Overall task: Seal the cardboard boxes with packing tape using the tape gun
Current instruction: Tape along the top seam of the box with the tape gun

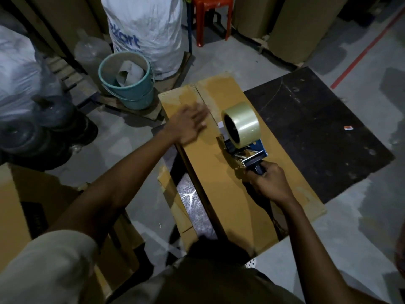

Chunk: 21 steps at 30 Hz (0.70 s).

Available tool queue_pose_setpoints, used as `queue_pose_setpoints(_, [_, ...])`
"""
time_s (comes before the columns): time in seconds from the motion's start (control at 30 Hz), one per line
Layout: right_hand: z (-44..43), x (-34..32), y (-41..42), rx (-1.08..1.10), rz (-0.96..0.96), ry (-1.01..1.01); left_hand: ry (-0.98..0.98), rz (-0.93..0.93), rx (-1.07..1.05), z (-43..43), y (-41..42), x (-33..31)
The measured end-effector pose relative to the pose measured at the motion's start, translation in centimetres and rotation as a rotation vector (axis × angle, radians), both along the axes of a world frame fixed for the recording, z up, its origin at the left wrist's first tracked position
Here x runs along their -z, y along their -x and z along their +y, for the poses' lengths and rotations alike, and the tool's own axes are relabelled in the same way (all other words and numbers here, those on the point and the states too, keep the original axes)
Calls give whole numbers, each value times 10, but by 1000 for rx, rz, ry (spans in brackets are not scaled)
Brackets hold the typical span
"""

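A long brown cardboard box [221, 172] lies in front of me on the floor, its top flaps meeting along a centre seam. On that seam stands the tape gun [243, 137], blue-framed with a big roll of clear tape. My right hand [270, 183] grips its dark handle at the near end. My left hand [189, 125] presses flat, fingers straight, on the left flap near the box's far end. A strip of clear tape shows on the seam beyond the gun.
A teal bucket [129, 93] with cardboard cores stands far left of the box. Behind it are a white sack [146, 34] and a red plastic stool [211, 16]. A dark mat [317, 132] lies right of the box; more cardboard [24, 205] sits near left.
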State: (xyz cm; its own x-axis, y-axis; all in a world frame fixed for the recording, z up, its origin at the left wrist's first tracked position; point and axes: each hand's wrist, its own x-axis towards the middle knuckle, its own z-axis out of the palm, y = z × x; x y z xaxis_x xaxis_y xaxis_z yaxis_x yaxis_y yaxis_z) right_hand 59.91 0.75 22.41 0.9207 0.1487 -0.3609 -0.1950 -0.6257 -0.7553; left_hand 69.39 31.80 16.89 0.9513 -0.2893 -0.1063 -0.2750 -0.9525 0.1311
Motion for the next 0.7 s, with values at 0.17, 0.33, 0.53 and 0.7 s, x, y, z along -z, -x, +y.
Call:
queue_pose_setpoints(0.17, [3,-1,4,30,35,-53,-37,1,-195,35,-46,-2])
queue_pose_setpoints(0.33, [1,2,2,52,42,-43,-29,-21,-64,0,-36,-1])
queue_pose_setpoints(0.53, [2,10,1,58,15,-15,80,1,271,-31,28,4])
queue_pose_setpoints(0.7, [4,13,2,59,-8,4,124,-32,181,-41,46,6])
